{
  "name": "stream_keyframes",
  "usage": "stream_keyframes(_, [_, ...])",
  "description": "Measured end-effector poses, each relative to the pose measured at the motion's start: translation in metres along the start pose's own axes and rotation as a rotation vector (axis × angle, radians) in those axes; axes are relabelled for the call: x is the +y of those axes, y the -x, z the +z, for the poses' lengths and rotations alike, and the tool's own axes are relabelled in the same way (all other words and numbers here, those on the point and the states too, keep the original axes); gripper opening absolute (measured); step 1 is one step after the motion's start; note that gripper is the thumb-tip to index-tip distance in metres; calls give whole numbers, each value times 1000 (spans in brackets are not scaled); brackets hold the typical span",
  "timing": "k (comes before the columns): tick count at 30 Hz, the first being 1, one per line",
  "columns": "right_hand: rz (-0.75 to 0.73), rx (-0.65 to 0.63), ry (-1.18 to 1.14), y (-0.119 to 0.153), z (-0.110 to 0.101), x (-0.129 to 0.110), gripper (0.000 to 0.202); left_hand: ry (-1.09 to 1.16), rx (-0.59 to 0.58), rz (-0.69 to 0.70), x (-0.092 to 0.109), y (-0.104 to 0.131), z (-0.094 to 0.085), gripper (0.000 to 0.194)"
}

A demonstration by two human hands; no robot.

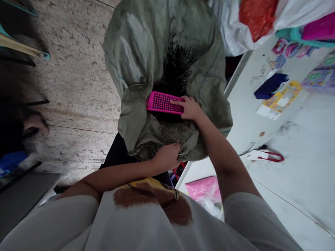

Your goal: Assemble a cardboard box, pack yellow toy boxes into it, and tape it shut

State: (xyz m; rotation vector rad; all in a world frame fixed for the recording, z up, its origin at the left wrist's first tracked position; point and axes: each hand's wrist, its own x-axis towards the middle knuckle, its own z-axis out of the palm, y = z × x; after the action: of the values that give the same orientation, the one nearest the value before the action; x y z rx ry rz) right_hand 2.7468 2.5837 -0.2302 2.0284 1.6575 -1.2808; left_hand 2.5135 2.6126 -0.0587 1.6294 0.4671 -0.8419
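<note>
A large grey-green woven sack [139, 47] with frayed edges stands in front of me, its dark mouth open. At that mouth is a bright pink plastic basket [164, 102] with a grid of square holes. My right hand [191, 108] grips its right end, fingers lying over the grid. Closed on the sack's near rim is my left hand [168, 157], bunching the cloth. What lies deeper inside the sack is too dark to make out.
On the right stands a white table [241, 120] with a dark blue box [270, 86] and a yellow card [283, 96]. White plastic bags and a red bag [258, 10] are at the upper right. Another person's hand [37, 123] shows at left, below a chair [3, 37].
</note>
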Motion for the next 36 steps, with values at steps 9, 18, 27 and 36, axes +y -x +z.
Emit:
stream_keyframes(9, [239, 4, -244, 8, 47, -3, 89, -179, -174, 81, 7, -21, 12, 31])
stream_keyframes(18, [422, 248, -164, 71, 53, 23, 88, -114, -255, 137, -2, -11, 24, 36])
stream_keyframes(27, [687, 547, -281, 86, 72, 40, 97, -206, -331, 195, 1, -4, 10, 45])
stream_keyframes(36, [550, 391, -516, 46, 132, -31, 92, -27, -285, 140, 26, -20, 16, 34])
